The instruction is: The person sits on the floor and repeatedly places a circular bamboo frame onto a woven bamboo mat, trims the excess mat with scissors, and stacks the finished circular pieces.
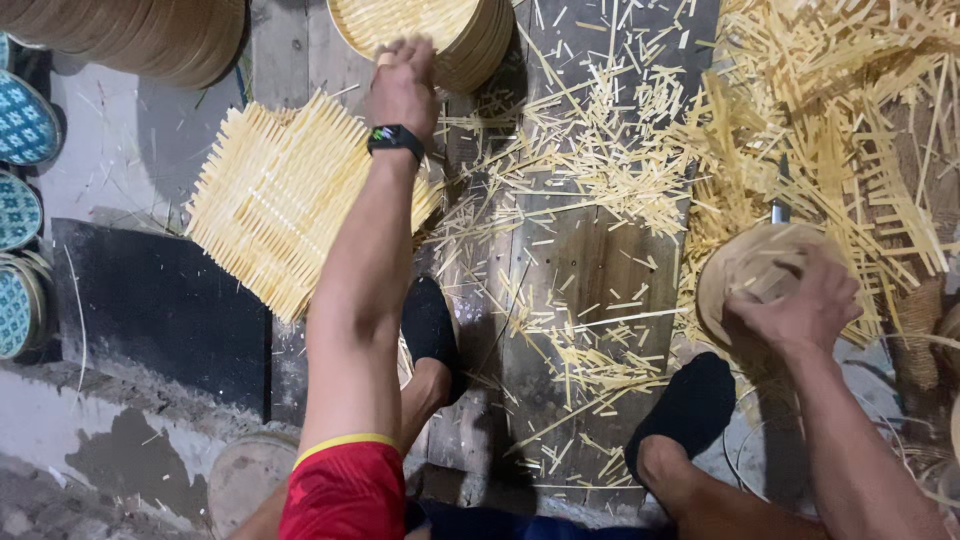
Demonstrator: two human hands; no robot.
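The left hand (403, 85) reaches forward with its fingers curled over the near rim of a stack of round woven pale-bamboo trays (420, 30), closed on that edge, a black smartwatch (394, 139) on its wrist. Just beside and under the forearm lies a square stack of woven bamboo-slat mats (270, 200), tilted diamond-wise on the floor. The right hand (800, 305) is clamped on top of a round shallow bamboo tray (745, 270) held down at the right, fingers gripping its near edge. A metal blade (779, 208) stands just behind that tray. Loose bamboo strips and offcuts (620, 170) litter the worn wooden floor planks (590, 260) between the hands. Two feet in black slippers (690, 405) rest below. Blue patterned round lids (20, 125) sit at the far left
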